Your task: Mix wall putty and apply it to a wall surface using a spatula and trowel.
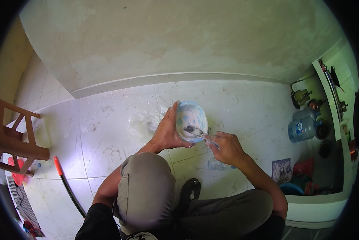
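Observation:
My left hand (166, 130) grips a round bowl (191, 115) by its left side, thumb along the near edge. The bowl is tilted, and white and bluish smears coat its inside. In my right hand (226, 149) is a slim spoon-like metal tool (194, 131). Its dark grey head reaches into the bowl, over the near part of the inside; whether it touches the bottom I cannot tell. Left of the bowl a crumpled clear plastic bag (141, 123) lies on the floor. A clear plastic bottle (216, 164) rests below my right hand.
White tiles (119, 108) with scattered specks run to a patchy wall (179, 40). A brown stool (21, 140) and a black hose with a red end (67, 186) are at the left. Blue water jugs (303, 128) stand right, under a counter (315, 210).

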Tool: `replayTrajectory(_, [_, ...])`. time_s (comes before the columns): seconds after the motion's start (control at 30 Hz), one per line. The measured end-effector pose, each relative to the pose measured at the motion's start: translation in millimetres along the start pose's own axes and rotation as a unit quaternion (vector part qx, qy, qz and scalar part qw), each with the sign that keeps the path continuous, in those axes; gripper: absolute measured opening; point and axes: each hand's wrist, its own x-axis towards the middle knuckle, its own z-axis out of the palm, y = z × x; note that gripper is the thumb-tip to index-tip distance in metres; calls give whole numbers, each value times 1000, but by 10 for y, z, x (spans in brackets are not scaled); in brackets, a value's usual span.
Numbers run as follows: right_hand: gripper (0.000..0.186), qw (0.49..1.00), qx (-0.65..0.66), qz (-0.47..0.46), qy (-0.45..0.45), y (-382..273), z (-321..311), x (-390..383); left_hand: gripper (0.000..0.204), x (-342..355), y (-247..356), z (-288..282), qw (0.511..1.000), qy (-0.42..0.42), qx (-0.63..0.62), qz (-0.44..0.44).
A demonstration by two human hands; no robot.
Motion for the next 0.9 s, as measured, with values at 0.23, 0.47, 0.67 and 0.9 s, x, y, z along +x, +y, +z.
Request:
replayTrajectory(0.23, [33,999,-33,-24,-20,93,-106,-101,153,-4,0,-52,1000,9,15,-17])
replayTrajectory(0.47, [37,999,-21,-20,-26,157,-253,-229,154,-11,-54,-41,999,7,37,-4])
replayTrajectory(0.67, [25,999,-10,31,14,87,-593,-193,152,-1,10,-4,999,-25,39,16])
replayTrajectory(0.9, [25,998,-22,23,52,195,-533,15,149,-31,182,9,995,-97,-11,36])
